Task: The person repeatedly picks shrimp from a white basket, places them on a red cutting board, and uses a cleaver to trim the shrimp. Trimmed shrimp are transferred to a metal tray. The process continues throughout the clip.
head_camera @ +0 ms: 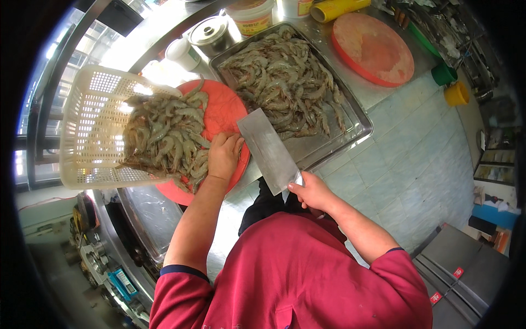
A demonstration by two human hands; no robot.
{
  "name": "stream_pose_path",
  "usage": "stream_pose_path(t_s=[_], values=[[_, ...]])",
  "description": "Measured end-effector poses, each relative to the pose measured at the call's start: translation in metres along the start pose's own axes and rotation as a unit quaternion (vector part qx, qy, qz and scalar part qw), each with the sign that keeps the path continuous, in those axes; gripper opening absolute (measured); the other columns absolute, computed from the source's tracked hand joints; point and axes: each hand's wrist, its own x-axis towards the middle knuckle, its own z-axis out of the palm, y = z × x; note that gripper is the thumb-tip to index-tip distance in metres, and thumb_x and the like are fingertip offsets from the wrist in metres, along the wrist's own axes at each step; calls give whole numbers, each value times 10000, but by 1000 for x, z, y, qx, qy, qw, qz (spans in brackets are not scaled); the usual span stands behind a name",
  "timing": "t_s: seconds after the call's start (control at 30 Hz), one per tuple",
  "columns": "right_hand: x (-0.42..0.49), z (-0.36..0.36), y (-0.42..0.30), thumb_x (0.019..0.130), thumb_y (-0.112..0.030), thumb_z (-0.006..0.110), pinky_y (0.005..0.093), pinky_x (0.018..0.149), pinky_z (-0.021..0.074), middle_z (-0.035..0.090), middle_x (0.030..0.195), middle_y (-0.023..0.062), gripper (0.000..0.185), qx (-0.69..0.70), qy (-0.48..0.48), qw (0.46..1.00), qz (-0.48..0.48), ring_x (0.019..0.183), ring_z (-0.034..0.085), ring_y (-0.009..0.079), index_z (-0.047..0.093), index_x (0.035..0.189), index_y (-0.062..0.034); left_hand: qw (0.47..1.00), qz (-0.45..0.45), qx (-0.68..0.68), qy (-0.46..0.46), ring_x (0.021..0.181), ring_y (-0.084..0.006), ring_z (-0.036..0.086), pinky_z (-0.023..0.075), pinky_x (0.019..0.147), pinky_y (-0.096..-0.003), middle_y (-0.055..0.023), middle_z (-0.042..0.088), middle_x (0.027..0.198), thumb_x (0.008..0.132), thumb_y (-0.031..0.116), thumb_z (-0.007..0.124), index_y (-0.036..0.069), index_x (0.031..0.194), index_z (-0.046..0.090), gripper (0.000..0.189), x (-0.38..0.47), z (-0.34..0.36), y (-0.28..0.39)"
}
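My right hand (311,191) grips the handle of a Chinese cleaver (271,154), its broad blade pointing up and left beside the red cutting board (224,107). My left hand (224,156) rests on that board near its right edge, fingers bent. Whether anything is under those fingertips is hidden. Raw, unpeeled shrimp (168,131) lie heaped left of this hand, spilling from a tilted cream plastic basket (96,160) onto the board. More raw shrimp (283,78) fill much of a metal tray (328,150) beyond the cleaver's tip.
A second round board (372,49) lies at the back right. Behind the tray stand a lidded steel pot (209,35), a white tub (183,54) and a large bucket (250,18). Green (444,74) and yellow (456,93) containers are farther right. A metal pan (150,218) sits lower left.
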Motion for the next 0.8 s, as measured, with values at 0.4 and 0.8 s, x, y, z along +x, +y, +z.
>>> stream_pose_path(t_s=[0.4,0.8], values=[[32,42,-18,1026,-271,667,361,525,515,627,702,76,327,56,32,998,-26,511,615,178,598,1156,21,997,60,47,23,925,-304,669,558,823,-422,-77,700,1021,857,83,791,36,993,750,150,-4,3,-4],[54,-19,-31,1005,-257,683,343,502,515,627,706,58,294,-40,-71,996,-24,515,608,155,624,1078,22,998,61,6,-2,942,-309,677,568,829,-417,-92,699,1013,866,77,788,29,993,747,141,-2,0,-13]])
